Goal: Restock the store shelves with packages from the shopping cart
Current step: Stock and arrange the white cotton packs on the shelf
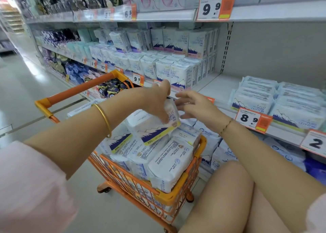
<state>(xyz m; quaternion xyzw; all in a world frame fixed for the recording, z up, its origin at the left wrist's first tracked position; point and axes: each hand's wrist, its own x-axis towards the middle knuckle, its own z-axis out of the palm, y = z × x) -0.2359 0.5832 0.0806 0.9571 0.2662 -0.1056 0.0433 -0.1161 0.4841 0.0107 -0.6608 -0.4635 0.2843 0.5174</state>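
Just above the orange shopping cart point(176, 198), the left hand point(157, 98) grips a white package point(151, 127) printed with a purple mountain and a yellow strip. Its fingers curl down over the package's upper end and its thumb points up toward the shelf. The package is tilted, its lower end resting on the other packages point(169, 164) heaped in the cart near the basket's far edge.

The right hand point(195, 106) holds nothing. Its fingers are spread and relaxed, just beside the upper end of the held package; whether they touch it cannot be told. A gold bangle point(104, 118) sits on the left forearm and a thin bracelet point(225, 127) on the right wrist.

Beyond the hands, the middle shelf point(217, 88) carries upright rows of matching cotton packs point(173, 73) along its front edge, with a bare stretch to their right. Further right lie flat stacks of pale blue packs point(259, 95). An orange price tag reading 8.9 point(252, 118) hangs on the shelf's front edge below them.
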